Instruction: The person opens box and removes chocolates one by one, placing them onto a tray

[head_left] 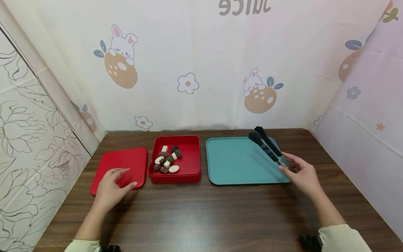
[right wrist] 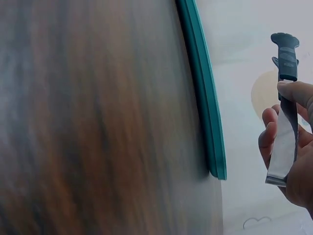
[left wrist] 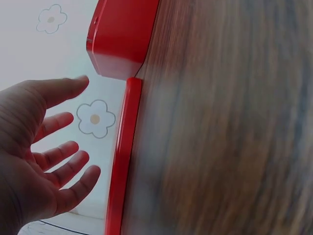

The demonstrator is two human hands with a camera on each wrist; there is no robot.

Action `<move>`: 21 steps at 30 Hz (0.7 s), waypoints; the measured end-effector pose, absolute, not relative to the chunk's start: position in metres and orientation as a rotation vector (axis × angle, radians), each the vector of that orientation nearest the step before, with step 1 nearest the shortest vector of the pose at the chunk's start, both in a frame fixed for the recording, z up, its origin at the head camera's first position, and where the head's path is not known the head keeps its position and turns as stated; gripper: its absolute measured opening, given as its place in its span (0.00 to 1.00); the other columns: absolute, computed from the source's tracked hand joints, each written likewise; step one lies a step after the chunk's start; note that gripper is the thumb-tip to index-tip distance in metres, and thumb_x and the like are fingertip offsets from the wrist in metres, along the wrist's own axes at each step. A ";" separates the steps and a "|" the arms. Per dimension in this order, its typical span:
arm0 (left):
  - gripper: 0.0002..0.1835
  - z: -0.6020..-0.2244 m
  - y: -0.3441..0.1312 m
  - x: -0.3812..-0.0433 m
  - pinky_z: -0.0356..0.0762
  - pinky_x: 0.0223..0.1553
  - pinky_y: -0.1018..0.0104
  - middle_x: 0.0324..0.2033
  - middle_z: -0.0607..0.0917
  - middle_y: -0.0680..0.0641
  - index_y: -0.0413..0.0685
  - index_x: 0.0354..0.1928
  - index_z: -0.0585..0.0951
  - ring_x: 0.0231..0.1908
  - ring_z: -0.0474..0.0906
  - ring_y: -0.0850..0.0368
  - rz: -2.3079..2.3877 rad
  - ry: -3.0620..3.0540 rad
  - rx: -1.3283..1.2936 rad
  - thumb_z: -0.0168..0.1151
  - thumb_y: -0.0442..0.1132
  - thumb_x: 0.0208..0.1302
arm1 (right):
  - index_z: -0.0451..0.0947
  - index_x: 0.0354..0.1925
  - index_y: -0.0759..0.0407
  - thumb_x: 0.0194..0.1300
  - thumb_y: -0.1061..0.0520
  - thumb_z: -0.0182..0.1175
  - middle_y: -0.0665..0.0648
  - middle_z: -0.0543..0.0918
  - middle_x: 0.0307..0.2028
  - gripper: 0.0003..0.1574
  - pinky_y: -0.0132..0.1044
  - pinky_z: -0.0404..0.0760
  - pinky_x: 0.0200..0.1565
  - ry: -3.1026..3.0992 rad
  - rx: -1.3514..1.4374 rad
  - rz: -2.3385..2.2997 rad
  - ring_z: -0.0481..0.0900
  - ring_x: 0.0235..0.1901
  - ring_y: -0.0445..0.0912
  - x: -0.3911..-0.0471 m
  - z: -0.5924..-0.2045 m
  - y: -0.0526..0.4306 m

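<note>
My right hand (head_left: 300,175) grips a pair of metal tongs (head_left: 269,143) with black tips, over the right side of a teal tray (head_left: 233,161). In the right wrist view, thumb and fingers pinch the metal arms of the tongs, and the black ends point away. My left hand (head_left: 111,189) hovers over a flat red lid (head_left: 133,161), fingers spread and loosely bent, with nothing in them. Right of the lid sits a red box (head_left: 190,157) without a cover. Several dark and white chocolates (head_left: 167,162) lie in its left part.
A dark wooden table (head_left: 195,213) carries everything, with the box between lid and tray. Behind it hangs a white curtain (head_left: 214,49) printed with rabbits and flowers. More patterned cloth (head_left: 365,129) closes off the right side, and a flower-patterned panel (head_left: 31,140) the left.
</note>
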State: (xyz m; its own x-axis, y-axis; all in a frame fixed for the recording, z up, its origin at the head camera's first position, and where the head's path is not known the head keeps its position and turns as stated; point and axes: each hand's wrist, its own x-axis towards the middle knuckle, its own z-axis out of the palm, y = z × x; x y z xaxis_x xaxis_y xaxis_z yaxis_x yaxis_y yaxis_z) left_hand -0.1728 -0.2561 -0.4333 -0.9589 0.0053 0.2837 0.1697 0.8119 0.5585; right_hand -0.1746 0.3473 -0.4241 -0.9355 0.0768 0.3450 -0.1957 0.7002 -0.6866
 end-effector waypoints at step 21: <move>0.36 -0.433 -0.232 -0.177 0.81 0.47 0.47 0.59 0.73 0.39 0.42 0.63 0.73 0.52 0.76 0.40 -1.265 -2.743 -0.176 0.74 0.48 0.54 | 0.77 0.60 0.57 0.58 0.64 0.70 0.63 0.83 0.45 0.30 0.30 0.74 0.21 -2.530 0.404 1.103 0.78 0.31 0.36 -0.175 -0.419 0.310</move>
